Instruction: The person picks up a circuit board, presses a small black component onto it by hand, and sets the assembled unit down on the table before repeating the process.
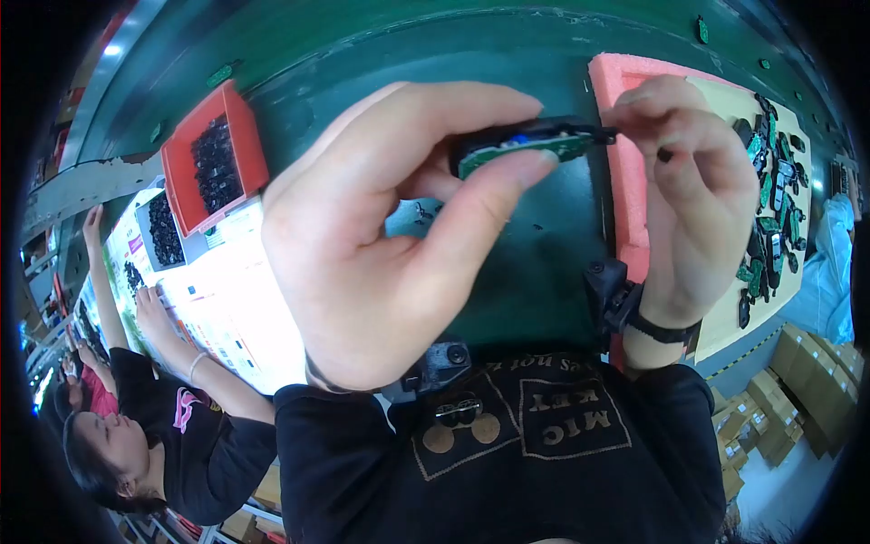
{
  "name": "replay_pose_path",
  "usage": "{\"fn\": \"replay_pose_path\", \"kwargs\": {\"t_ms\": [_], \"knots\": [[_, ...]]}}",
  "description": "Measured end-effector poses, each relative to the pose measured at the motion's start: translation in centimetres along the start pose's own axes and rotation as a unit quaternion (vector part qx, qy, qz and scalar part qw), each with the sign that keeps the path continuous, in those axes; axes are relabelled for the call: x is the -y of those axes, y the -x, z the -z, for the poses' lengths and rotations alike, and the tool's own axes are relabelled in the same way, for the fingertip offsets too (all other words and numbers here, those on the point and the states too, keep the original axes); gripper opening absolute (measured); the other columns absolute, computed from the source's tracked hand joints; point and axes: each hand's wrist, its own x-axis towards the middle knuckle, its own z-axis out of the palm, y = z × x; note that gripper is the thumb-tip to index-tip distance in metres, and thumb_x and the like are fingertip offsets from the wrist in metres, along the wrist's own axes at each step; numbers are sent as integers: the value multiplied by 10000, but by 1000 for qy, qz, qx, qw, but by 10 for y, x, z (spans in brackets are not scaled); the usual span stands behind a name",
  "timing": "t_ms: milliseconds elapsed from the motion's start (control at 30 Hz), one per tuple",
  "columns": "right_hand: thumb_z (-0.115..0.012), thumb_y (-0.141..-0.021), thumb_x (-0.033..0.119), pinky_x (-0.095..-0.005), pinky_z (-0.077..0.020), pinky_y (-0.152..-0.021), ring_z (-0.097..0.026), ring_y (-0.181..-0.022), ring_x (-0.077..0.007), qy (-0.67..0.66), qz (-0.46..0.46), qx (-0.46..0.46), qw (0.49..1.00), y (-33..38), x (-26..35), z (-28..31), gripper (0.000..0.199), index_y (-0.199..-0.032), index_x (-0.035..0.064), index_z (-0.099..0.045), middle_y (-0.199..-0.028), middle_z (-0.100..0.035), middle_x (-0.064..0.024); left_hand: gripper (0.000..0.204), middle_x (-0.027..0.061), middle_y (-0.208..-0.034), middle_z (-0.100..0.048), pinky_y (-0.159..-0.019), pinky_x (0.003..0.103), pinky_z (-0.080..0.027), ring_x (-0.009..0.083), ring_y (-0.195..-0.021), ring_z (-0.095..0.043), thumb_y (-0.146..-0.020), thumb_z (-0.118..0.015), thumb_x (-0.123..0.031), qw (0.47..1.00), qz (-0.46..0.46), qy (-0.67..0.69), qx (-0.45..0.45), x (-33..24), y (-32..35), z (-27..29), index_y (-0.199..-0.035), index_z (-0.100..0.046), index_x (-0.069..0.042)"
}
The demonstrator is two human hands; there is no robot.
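Observation:
My left hand (362,227) is closed on a black plastic housing with a green circuit board (573,145) in it, held above the green table. The thumb presses on the board's near side, and the fingers wrap behind the housing. A short black stub sticks out at its right end. Close to that stub is my right hand (702,172), its fingers curled and pinched. A tiny black piece (666,155) shows at the right fingertips; its exact kind is too small to tell. Whether the right fingers touch the stub, I cannot tell.
A red bin (249,136) of small black parts stands at left, beside a grey bin (145,227) and white printed sheets (240,299). Pink foam (625,199) edges a board carrying several black-and-green assemblies (775,208). A co-worker (208,444) works at left; cardboard boxes (807,372) lie at right.

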Motion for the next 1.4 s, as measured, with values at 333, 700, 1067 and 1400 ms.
{"fn": "replay_pose_path", "kwargs": {"t_ms": [333, 700, 1067, 1400], "knots": [[-558, -732, -22, -331, -459, -742, -576, -809, -287, 159, 136, 63, 976, 1, 6, -9, 56, -783, -39, -539, -923, -558, -217, 238, 169, -849, -569, -643, 240, -487, 186, -690, -593, -729, -572, 114, 999, -27, 32, 6, -9, 9, -8, -958, -510, 128], [-539, -740, -56, -334, -482, -715, -582, -797, -277, 70, 108, 18, 992, 6, 2, -18, 141, -859, -15, -474, -842, -574, -207, 259, 185, -866, -570, -665, 257, -489, 199, -742, -593, -702, -608, 102, 984, -169, -45, -21, -1, 11, -7, -945, -522, 123], [-638, -748, 93, -335, -461, -793, -579, -870, -264, 76, -57, -81, 992, 14, 11, -14, 292, -946, -27, -459, -920, -575, -180, 209, 166, -854, -590, -632, 258, -486, 198, -688, -587, -727, -606, 53, 989, -135, -57, -21, -4, 9, -10, -925, -551, 91], [-654, -743, 141, -306, -424, -846, -555, -952, -244, -64, -113, 14, 991, 2, 3, -11, 418, -1055, -57, -459, -1004, -565, -189, 183, 107, -750, -597, -567, 215, -456, 137, -607, -563, -791, -559, -38, 965, 120, 233, 15, 1, -4, -5, -926, -574, 83]]}}
